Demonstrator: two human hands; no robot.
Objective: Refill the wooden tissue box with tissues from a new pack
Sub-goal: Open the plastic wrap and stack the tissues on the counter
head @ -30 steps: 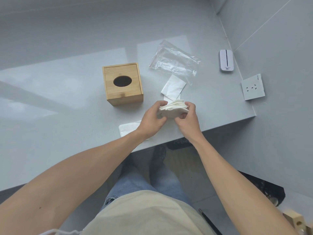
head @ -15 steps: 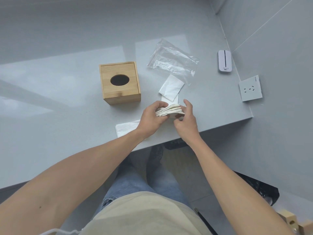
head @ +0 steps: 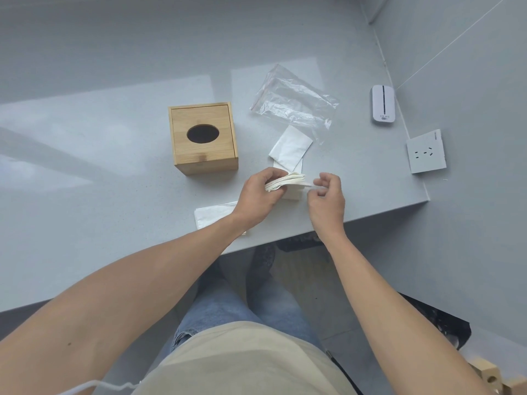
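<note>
— Where's the wooden tissue box (head: 204, 139)?

— Left on the grey counter (head: 85, 172), upright, dark oval slot on top.

— And the hands?

— Left hand (head: 258, 196) clamps a fanned tissue stack (head: 285, 181); right hand (head: 326, 199) pinches one sheet's edge.

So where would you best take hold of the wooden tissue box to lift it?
Grip the wooden tissue box across its two opposite side walls, from above. It stands upright on the table with flat vertical faces, and both hands are clear of it. Its oval top opening offers no firm hold.
</note>
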